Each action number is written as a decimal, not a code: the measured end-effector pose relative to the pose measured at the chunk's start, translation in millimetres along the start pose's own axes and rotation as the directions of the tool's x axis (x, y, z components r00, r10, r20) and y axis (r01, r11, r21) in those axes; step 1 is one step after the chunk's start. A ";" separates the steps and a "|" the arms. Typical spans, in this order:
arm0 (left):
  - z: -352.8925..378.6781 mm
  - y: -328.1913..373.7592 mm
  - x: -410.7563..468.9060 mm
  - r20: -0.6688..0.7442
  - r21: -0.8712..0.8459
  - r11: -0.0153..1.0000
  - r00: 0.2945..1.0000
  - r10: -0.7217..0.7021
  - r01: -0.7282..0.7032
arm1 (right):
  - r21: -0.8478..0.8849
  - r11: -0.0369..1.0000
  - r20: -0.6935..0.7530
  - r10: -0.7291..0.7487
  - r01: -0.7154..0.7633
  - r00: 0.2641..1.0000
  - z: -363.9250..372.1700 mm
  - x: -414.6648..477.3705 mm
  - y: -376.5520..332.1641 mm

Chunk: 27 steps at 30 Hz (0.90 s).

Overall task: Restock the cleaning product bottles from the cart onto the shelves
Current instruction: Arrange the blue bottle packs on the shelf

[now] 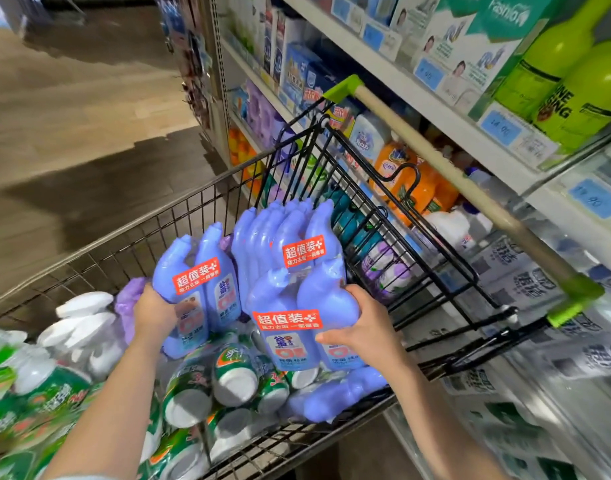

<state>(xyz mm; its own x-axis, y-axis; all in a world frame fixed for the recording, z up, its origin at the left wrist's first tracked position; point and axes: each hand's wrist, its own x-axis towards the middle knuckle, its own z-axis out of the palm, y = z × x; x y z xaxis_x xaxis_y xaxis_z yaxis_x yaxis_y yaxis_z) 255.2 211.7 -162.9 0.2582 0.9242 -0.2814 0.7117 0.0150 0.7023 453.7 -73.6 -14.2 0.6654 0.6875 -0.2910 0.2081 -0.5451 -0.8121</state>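
Observation:
Inside the wire cart (pixel 207 199) stand several purple twin-packs of cleaning bottles with red stickers. My left hand (pixel 155 313) grips the left twin-pack (pixel 196 282) low on its side. On the nearest twin-pack (pixel 297 317), my right hand (pixel 363 327) is wrapped around the right edge. Another twin-pack (pixel 297 237) stands behind them against the cart's folding seat. More purple bottles (pixel 342 396) lie flat at the cart's bottom. The shelves (pixel 432 102) run along the right side.
Green-and-white bottles (pixel 228 379) lie in the cart below my hands, with white spray-trigger bottles (pixel 82 323) at the left. The cart handle (pixel 453 174) slants across the shelves, which hold orange bottles (pixel 411 181), boxes and green bottles (pixel 574 81). Wooden floor (pixel 72 116) stretches to the left.

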 end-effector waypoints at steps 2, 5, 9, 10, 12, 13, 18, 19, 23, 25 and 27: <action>-1.0 6.7 -8.1 -0.028 0.040 0.999 0.999 0.027 -0.026 | -0.004 1.000 -0.006 -0.013 0.013 1.000 0.9 -2.8 -2.5; -3.4 23.8 -29.8 -0.084 0.045 0.997 0.994 0.065 -0.062 | -0.012 0.999 -0.023 -0.032 0.031 0.999 -4.1 -8.5 -9.8; -17.7 43.8 -53.9 -0.144 0.026 0.995 0.985 0.100 -0.097 | 0.056 0.997 -0.098 -0.052 0.058 0.994 -17.0 -14.2 -17.3; -23.3 45.9 -56.9 -0.153 0.017 0.995 0.983 0.101 -0.100 | 0.074 0.995 -0.125 -0.056 0.066 0.991 -20.1 -15.1 -18.3; -34.5 50.7 -65.4 -0.169 -0.009 0.993 0.979 0.118 -0.121 | 0.143 0.986 -0.172 -0.064 0.089 0.983 -27.0 -16.8 -20.1; -39.9 54.8 -72.3 -0.185 -0.021 0.990 0.973 0.136 -0.142 | 0.196 0.975 -0.183 -0.064 0.101 0.981 -30.6 -18.1 -20.5; -65.1 87.5 -120.7 -0.249 -0.068 0.957 0.934 0.257 -0.281 | 0.281 0.930 -0.272 -0.161 0.238 0.949 -48.3 -35.5 -25.6; -68.6 93.9 -129.9 -0.259 -0.074 0.945 0.921 0.291 -0.319 | 0.284 0.921 -0.294 -0.181 0.266 0.939 -51.6 -40.6 -26.4; -76.3 117.3 -164.3 -0.273 -0.178 0.874 0.876 0.398 -0.453 | 0.302 0.887 -0.377 -0.225 0.349 0.898 -67.5 -68.8 -24.8; -78.5 131.8 -184.1 -0.278 -0.219 0.839 0.856 0.436 -0.498 | 0.312 0.871 -0.434 -0.225 0.380 0.872 -79.4 -86.9 -20.8; -78.8 146.5 -205.9 -0.277 -0.227 0.813 0.836 0.474 -0.537 | 0.314 0.860 -0.475 -0.225 0.403 0.851 -92.9 -107.0 -15.3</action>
<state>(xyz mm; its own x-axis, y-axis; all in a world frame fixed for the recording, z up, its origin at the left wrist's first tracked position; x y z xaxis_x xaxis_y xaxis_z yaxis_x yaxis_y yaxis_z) 254.9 53.7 49.5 0.3724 0.8851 0.2791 0.2912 -0.3970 0.8704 446.0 -183.4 76.4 0.8598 0.4795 0.1754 0.2215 -0.0408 -0.9743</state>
